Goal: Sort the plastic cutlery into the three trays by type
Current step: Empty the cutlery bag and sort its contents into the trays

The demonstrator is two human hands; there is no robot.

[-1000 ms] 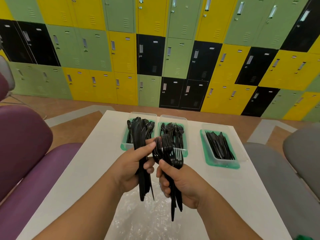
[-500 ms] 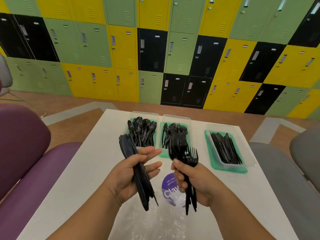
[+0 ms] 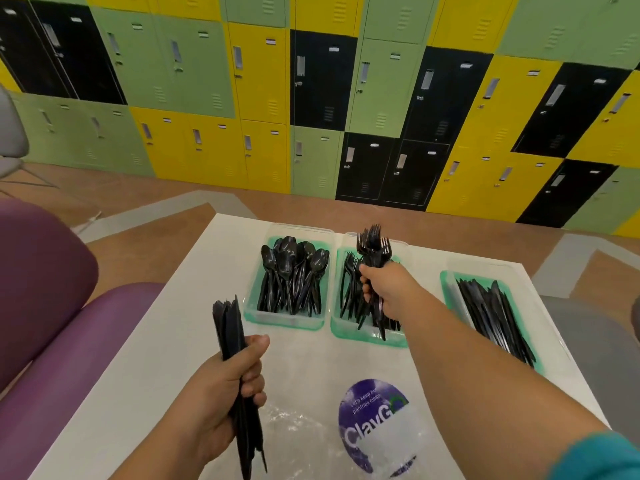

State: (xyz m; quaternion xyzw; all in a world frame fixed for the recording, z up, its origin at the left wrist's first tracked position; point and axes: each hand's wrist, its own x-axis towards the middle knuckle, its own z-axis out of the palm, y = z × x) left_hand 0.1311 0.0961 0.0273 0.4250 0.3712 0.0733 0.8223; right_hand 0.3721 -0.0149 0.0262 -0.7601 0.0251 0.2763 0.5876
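Three clear trays with green bottoms stand in a row on the white table [image 3: 166,341]. The left tray [image 3: 282,322] holds black spoons [image 3: 294,271], the middle tray [image 3: 360,336] black forks, the right tray [image 3: 450,292] black knives [image 3: 491,313]. My right hand [image 3: 388,289] is stretched out over the middle tray, shut on a bundle of black forks [image 3: 372,245] with the tines pointing up and away. My left hand [image 3: 232,389] stays near the table's front left, gripping a bundle of black knives [image 3: 228,327] held upright.
A crumpled clear plastic bag with a round purple label [image 3: 372,420] lies on the table in front of me. A purple seat [image 3: 52,341] stands on the left, a grey seat [image 3: 588,323] on the right. Coloured lockers line the far wall.
My right hand has carried the fork bundle forward from beside the left hand to above the middle tray. My left hand with the knives has drawn back toward me and to the left.
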